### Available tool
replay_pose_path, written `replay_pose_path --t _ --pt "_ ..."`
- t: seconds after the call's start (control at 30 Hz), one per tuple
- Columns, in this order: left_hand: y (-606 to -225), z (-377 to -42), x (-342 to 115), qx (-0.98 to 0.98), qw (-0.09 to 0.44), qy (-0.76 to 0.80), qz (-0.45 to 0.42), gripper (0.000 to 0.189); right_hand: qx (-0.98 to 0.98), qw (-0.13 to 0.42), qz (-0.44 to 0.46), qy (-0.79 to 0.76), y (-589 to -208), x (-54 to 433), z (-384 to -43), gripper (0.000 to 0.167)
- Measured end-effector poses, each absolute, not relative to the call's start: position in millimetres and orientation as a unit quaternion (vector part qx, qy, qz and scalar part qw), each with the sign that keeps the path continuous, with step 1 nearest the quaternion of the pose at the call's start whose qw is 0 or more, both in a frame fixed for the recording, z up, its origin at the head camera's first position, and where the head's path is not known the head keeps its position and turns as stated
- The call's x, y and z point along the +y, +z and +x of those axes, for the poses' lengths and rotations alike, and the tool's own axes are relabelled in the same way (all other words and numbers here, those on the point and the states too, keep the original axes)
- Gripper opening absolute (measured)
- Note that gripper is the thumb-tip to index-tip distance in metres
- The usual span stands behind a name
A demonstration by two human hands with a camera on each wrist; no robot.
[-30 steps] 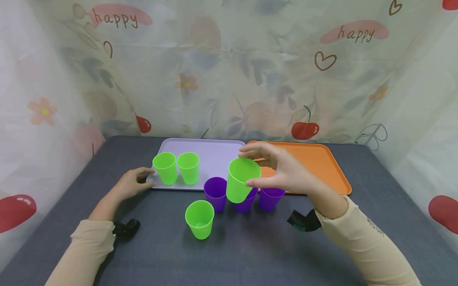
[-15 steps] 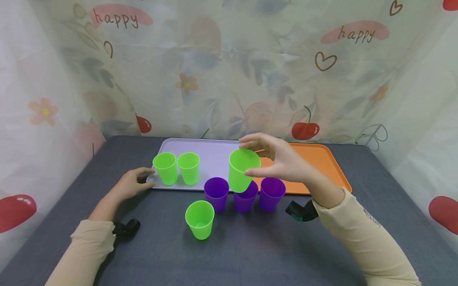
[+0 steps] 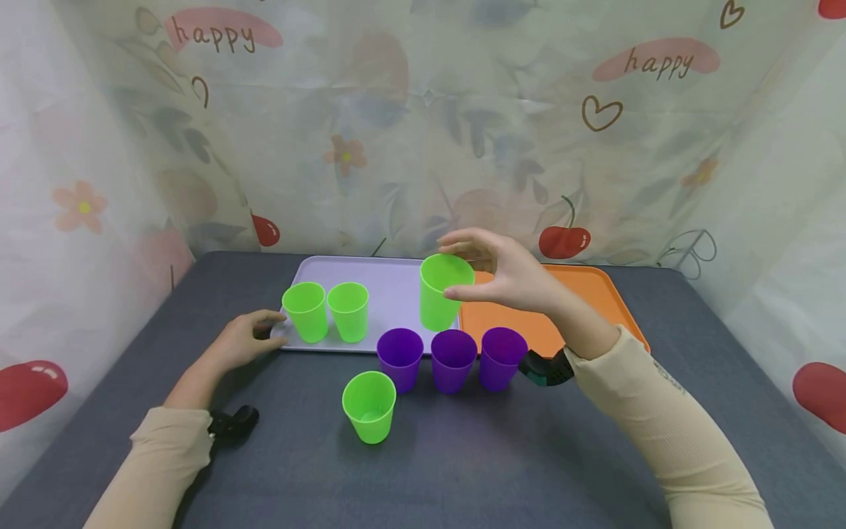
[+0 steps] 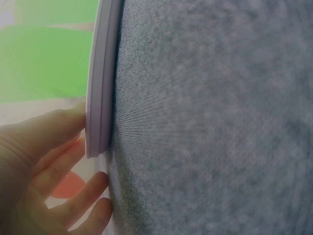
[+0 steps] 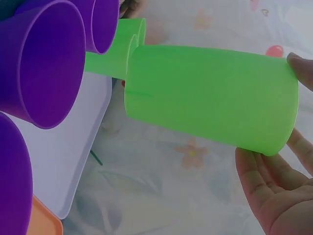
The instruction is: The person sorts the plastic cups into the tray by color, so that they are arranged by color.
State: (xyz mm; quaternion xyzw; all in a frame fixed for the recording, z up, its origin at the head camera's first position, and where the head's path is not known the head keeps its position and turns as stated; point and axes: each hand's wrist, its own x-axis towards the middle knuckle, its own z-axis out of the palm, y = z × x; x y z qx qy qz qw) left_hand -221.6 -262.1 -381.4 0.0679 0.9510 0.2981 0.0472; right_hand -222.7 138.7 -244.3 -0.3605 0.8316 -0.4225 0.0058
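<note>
The person's right hand grips a green cup near its rim, thumb on one side and fingers on the other, spread only as wide as the cup between them. That cup is mouth up, over the right end of the lavender tray. The left hand rests at the tray's left edge, its fingers parted and loosely bent, thumb and fingertip touching the rim near the front corner. Two green cups stand upright side by side on the tray's left part. An orange tray lies next to it on the right. Three purple cups stand in a row on the tabletop in front of the trays, and another green cup stands nearer the person. A patterned curtain hangs behind.
</note>
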Motion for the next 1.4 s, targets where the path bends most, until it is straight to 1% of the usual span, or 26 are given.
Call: replay_pose_path --t 0.27,0.9,1.4 --pt "-382 -222 -263 0.95 0.045 0.301 0.072 0.047 0.837 0.012 -0.359 -0.412 -247 130 -241 0.057" --pt "-383 -223 -264 0.95 0.051 0.3 0.069 0.047 0.852 0.05 -0.362 -0.375 -254 111 -278 0.06" --pt "-382 -222 -264 0.948 0.051 0.306 0.068 0.048 0.85 0.073 -0.361 -0.377 -261 104 -298 0.06"
